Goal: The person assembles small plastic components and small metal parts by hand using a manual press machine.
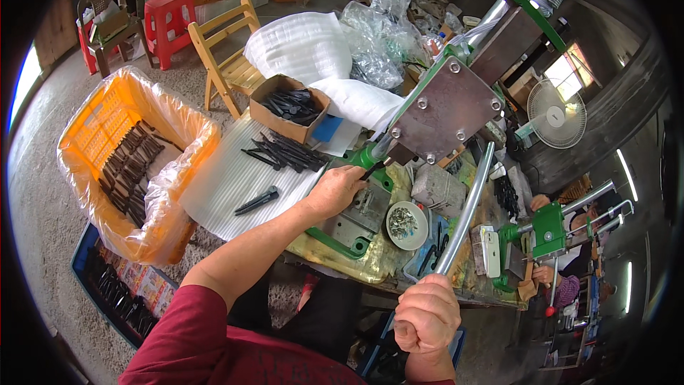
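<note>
My left hand (336,191) is at the green hand press (436,108), its fingers pinching a small slim black part (375,170) right under the ram. The fingers hide most of that part. My right hand (427,315) is wrapped round the lower end of the press's long metal lever (467,207). Below the ram lies the steel base plate (354,222). Beside it, a white bowl (407,226) holds small metal pieces. To the left, a pile of slim black parts (285,153) and one separate black part (256,200) lie on white foam sheeting (221,184).
A cardboard box (308,130) of black parts stands behind the pile. At left are a lined orange crate (187,130) of brown-black parts and a blue tray (87,237) on the floor. A stone block (438,189) sits near the lever. Another person's hands (543,274) work at a second green press (548,228).
</note>
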Available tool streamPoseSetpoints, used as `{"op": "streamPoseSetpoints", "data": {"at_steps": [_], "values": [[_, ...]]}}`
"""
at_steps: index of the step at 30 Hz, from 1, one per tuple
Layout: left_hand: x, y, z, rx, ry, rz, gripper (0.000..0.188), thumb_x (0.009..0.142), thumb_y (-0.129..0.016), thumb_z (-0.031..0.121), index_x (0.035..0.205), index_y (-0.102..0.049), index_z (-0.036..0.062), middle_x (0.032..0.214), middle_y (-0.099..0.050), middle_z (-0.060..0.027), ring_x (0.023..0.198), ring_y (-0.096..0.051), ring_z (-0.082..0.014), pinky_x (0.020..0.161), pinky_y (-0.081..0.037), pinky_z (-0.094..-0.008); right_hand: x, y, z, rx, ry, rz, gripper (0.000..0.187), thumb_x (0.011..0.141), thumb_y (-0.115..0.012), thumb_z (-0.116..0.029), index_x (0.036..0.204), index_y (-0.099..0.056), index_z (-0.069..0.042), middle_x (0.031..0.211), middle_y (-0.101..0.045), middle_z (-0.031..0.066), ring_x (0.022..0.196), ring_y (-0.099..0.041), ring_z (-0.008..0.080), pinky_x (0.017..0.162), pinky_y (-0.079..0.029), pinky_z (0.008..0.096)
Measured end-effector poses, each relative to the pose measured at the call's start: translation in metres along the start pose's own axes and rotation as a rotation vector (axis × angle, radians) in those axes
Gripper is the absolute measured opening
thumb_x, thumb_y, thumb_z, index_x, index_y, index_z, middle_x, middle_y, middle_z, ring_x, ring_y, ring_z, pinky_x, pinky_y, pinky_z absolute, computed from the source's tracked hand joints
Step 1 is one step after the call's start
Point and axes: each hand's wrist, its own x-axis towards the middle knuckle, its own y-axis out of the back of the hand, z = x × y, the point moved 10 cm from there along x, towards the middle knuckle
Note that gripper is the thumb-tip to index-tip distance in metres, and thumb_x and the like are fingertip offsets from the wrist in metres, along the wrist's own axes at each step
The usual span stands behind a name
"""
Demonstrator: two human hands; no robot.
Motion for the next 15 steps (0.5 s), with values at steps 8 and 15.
{"op": "streamPoseSetpoints", "data": {"at_steps": [8, 15], "values": [[-0.043, 0.062, -0.022, 0.202, 0.093, -0.046, 0.019, 0.076, -0.055, 0.014, 0.088, -0.055, -0.0008, 0.081, -0.056, -0.018, 0.078, -0.055, -0.0345, 0.068, -0.044, -0.0387, -0.004, 0.004, 0.002, 0.017, -0.034, 0.058, 0.022, 0.078, -0.058, -0.025, 0.063, -0.05, -0.01, 0.059, -0.052, 0.0007, 0.054, -0.054, 0.0176, 0.052, -0.04, 0.0298], [-0.097, 0.115, -0.096, 0.513, 0.348, -0.194, 0.022, 0.075, -0.057, 0.018, 0.09, -0.056, 0.002, 0.083, -0.057, -0.0144, 0.083, -0.055, -0.031, 0.072, -0.042, -0.0382, -0.004, 0.007, 0.0, -0.019, -0.034, 0.121, 0.027, 0.081, -0.055, -0.029, 0.063, -0.049, -0.009, 0.058, -0.052, 0.0017, 0.052, -0.053, 0.0182, 0.052, -0.04, 0.0308]]}}
